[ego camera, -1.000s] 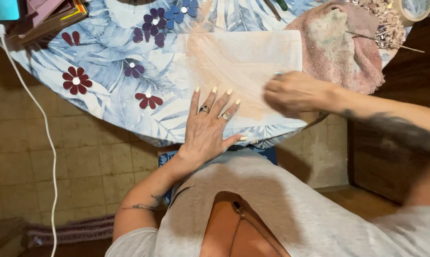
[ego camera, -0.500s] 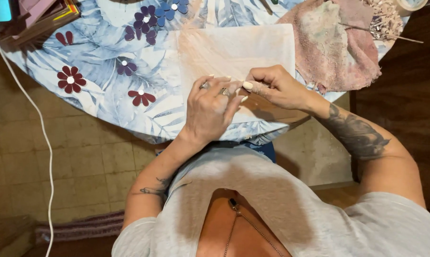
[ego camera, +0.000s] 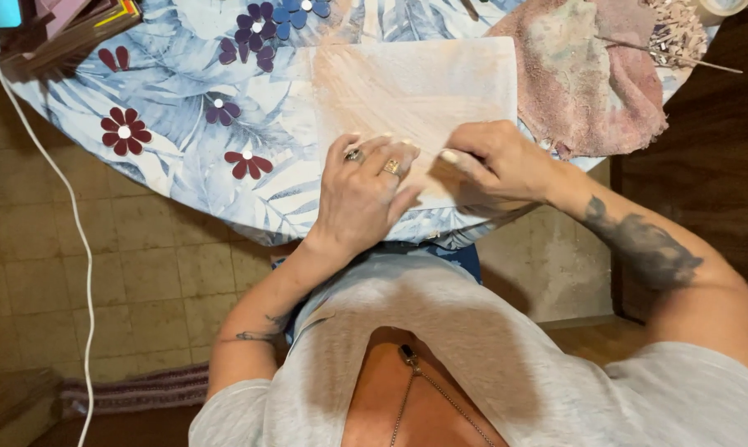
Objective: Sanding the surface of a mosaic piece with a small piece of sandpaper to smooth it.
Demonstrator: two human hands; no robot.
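Observation:
A white sheet (ego camera: 415, 79) smeared with peach colour lies on the round table's blue leaf-patterned cloth (ego camera: 184, 157). My left hand (ego camera: 362, 194), with rings on two fingers, rests on the sheet's near part with its fingers curled down and the thumb out to the right. My right hand (ego camera: 494, 161) is closed just to the right, thumb and fingers pinched at the sheet's near edge. The two hands are a short gap apart. Whatever sits inside the right fist is hidden.
A stained pink rag (ego camera: 593, 74) lies right of the sheet, with scraps and thin sticks (ego camera: 676, 37) beyond it. Dark red (ego camera: 123, 131), purple (ego camera: 254, 33) and blue flower cut-outs (ego camera: 295, 12) lie at left. A white cable (ego camera: 68, 215) hangs off the table edge.
My left hand went from flat with spread fingers to curled on the sheet. My right hand came in to meet it, then drew slightly apart to the right.

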